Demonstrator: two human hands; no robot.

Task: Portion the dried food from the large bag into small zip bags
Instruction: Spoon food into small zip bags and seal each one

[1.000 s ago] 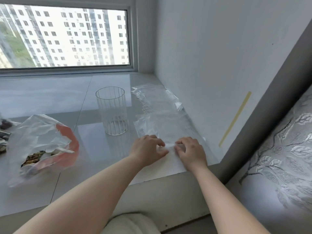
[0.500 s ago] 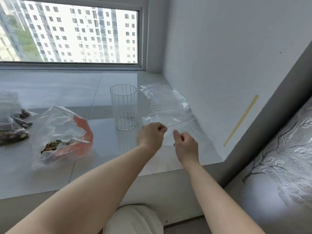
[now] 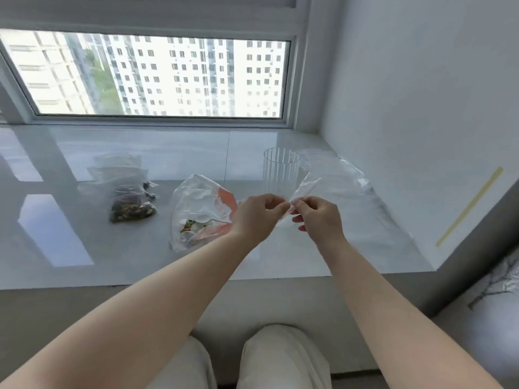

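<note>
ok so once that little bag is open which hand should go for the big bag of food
Left, most likely. The left hand is right beside the big bag, which lies to its left on the sill. The right hand would have to cross over, so it better keeps pinching the small bag.

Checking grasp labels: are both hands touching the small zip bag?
Touching. The head view shows the left hand and right hand each pinching the zip bag at its red-lined edge, held above the sill.
</note>
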